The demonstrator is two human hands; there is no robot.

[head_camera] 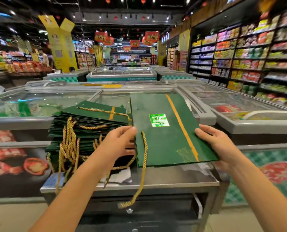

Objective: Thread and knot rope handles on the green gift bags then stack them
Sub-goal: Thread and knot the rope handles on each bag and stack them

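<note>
A flat green gift bag [166, 136] with an orange stripe and a shiny label lies tilted above a steel table, held by both hands. My left hand [119, 143] grips its left edge, thumb on top and fingers underneath. My right hand [213, 141] holds the right edge the same way. A gold rope [144, 161] comes out of a hole near the bag's left edge and hangs down past the table front, its frayed end loose. To the left sits a stack of green bags [89, 126] with gold rope handles dangling over its front.
The steel table [156, 181] stands against glass-topped chest freezers [239, 111] that run left, right and beyond. Stocked shelves [248, 56] line the right side. A torn white paper scrap [121, 176] lies on the table under the bags.
</note>
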